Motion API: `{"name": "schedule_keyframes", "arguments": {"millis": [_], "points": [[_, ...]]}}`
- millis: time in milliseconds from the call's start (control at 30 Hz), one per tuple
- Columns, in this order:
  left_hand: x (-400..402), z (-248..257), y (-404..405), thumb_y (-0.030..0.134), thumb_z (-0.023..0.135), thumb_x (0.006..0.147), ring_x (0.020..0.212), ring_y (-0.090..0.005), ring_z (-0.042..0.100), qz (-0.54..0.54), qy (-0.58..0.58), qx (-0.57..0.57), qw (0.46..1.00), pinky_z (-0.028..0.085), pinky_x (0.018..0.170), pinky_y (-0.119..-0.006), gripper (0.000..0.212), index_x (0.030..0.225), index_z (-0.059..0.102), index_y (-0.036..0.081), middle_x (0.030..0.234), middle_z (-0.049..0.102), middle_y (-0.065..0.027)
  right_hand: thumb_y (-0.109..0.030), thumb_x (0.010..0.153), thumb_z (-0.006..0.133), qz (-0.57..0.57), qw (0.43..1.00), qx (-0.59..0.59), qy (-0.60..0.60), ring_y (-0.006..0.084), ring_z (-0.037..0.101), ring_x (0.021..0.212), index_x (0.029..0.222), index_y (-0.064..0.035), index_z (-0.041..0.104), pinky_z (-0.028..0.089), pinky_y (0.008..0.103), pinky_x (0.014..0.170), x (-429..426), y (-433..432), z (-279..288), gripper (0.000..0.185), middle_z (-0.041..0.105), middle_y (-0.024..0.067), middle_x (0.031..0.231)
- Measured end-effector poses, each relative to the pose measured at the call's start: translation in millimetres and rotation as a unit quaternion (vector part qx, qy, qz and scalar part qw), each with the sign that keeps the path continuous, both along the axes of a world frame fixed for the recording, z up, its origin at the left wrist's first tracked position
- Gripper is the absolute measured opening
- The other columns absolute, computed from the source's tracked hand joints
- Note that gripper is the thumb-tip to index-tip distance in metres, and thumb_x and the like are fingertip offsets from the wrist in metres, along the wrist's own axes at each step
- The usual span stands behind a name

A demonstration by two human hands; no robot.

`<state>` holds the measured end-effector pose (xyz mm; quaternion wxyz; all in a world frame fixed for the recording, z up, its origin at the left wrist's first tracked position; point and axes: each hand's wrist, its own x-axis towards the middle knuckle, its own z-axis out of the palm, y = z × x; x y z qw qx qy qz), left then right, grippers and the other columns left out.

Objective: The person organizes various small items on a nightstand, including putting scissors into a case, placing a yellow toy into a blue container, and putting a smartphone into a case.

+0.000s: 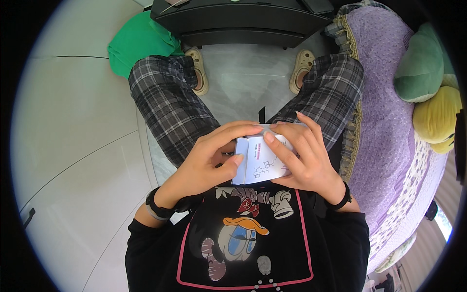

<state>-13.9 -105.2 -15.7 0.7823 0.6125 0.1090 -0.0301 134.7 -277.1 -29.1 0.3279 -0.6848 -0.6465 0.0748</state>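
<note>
Between my two hands, just above my lap, is a small white cardboard box [268, 160]. It bears printed writing and a line drawing like a molecular structure. My left hand [211, 160] grips its left end, the thumb against the pale blue end flap [240, 160] and the fingers along the far edge. The flap side looks closed. My right hand [304, 157] lies over the right part of the box, its fingers across the top and printed face. That hand hides the box's right end.
A black piece of furniture [240, 25] stands ahead of my feet. To the right is a bed with a purple floral cover [375, 109], a green cushion [419, 69] and a yellow plush [436, 116]. Green cloth [142, 43] lies beyond my left knee. White panels [80, 120] line the left.
</note>
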Motion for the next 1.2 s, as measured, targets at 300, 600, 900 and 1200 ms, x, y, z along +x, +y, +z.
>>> {"name": "schedule_keyframes", "arguments": {"millis": [300, 600, 900, 1200], "points": [[0, 3, 1, 0.001, 0.048, 0.089, 0.116, -0.0243, 0.049, 0.004, 0.011, -0.008, 1.000, 0.046, 0.092, -0.033, 0.044, 0.133, 0.041, 0.003, 0.132, 0.040, -0.0137, -0.029, 0.051, 0.079, -0.004, 1.000, 0.008, -0.022, 0.0227, 0.056, 0.097, 0.123, -0.0089, 0.053, 0.038, 0.0490, 0.097, -1, 0, -1, 0.079, 0.054, 0.0082, 0.109], [0, 6, -9, 0.003, 0.052, 0.090, 0.114, -0.0232, 0.051, 0.077, 0.017, -0.005, 0.997, 0.046, 0.091, -0.032, 0.049, 0.136, 0.035, 0.004, 0.132, 0.038, -0.0130, -0.030, 0.052, 0.078, -0.019, 0.999, 0.005, -0.039, 0.0246, 0.055, 0.097, 0.125, -0.0085, 0.051, 0.038, 0.0492, 0.097, 1, 1, 0, 0.081, 0.053, 0.0105, 0.109], [-2, -2, -5, -0.003, 0.054, 0.084, 0.113, -0.0265, 0.052, 0.094, 0.019, 0.011, 0.995, 0.048, 0.088, -0.035, 0.048, 0.128, 0.037, 0.004, 0.130, 0.041, -0.0144, -0.027, 0.048, 0.079, -0.032, 0.998, -0.025, -0.047, 0.0277, 0.055, 0.099, 0.128, -0.0080, 0.048, 0.038, 0.0512, 0.095, 0, 5, 2, 0.088, 0.053, 0.0132, 0.111], [-3, -1, -1, -0.003, 0.054, 0.084, 0.113, -0.0265, 0.052, 0.080, 0.041, 0.000, 0.996, 0.048, 0.088, -0.034, 0.051, 0.132, 0.038, 0.004, 0.132, 0.042, -0.0125, -0.025, 0.048, 0.079, -0.035, 0.997, -0.013, -0.063, 0.0293, 0.056, 0.100, 0.128, -0.0070, 0.048, 0.040, 0.0524, 0.093, -1, 6, 1, 0.087, 0.053, 0.0146, 0.112]]}}
